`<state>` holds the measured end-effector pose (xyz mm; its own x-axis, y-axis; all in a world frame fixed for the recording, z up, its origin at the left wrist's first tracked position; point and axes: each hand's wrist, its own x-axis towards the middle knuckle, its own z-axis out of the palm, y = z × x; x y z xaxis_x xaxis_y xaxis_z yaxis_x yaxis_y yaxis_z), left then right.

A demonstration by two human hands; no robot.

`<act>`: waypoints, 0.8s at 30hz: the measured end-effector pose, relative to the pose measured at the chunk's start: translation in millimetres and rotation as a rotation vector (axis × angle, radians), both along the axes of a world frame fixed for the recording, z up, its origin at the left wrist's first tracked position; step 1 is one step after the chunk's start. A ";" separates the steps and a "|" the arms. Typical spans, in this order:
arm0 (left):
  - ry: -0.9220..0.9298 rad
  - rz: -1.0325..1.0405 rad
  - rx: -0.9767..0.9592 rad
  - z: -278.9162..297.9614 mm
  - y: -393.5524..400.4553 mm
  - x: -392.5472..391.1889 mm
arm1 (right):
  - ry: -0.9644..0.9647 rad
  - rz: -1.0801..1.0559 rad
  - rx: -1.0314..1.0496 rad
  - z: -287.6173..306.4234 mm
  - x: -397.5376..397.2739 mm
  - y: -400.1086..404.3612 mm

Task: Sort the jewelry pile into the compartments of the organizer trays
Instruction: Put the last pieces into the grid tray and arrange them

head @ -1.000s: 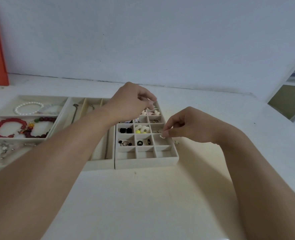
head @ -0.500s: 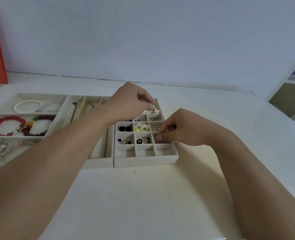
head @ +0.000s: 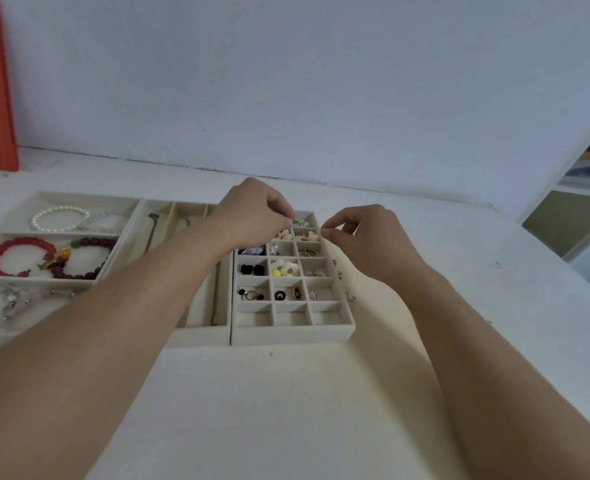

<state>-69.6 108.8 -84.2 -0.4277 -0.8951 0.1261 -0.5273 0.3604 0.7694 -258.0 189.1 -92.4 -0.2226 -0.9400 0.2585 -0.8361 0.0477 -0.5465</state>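
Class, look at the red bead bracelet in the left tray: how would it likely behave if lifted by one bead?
The red bead bracelet would probably droop, being separate strung beads. Its round beads look smooth, so likely slippery. It seems light for its size.

Both forearms were bare right up to the frame edge, no sleeves or cuffs visible. Left hand (head: 255, 211) & right hand (head: 369, 233) were bare too: no gloves, no rings, no watch or band at either wrist. Nails short, unpainted as far as could be seen. No marks or tattoos showed on either arm.
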 end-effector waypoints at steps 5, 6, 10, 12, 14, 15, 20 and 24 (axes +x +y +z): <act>0.011 0.006 0.018 3.8 -1.7 5.8 | 0.289 0.019 0.158 11.2 4.6 -39.5; 0.012 0.011 0.015 5.0 -2.0 7.0 | 0.346 0.034 0.186 12.5 7.6 -44.9; -0.006 0.015 0.016 8.6 -2.9 9.8 | 0.578 0.054 0.255 17.3 23.4 -58.9; -0.025 0.013 0.025 8.9 -3.0 10.9 | 0.671 0.045 0.273 19.2 30.0 -63.0; -0.045 0.014 0.027 8.7 -3.8 12.0 | 0.759 0.025 0.287 19.5 34.5 -66.0; -0.050 0.015 0.029 8.7 -4.1 12.6 | 0.794 0.017 0.303 19.3 35.9 -67.1; -0.051 0.018 0.036 10.2 -4.6 13.9 | 0.895 0.021 0.359 21.3 39.4 -70.1; -0.068 0.018 0.036 9.5 -3.4 14.0 | 0.900 0.021 0.375 18.2 41.6 -72.7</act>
<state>-55.6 105.4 -74.7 -0.4176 -0.9063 0.0654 -0.5851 0.3232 0.7438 -216.3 116.4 -74.1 -0.0707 -0.9975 0.0074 -0.9363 0.0690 0.3444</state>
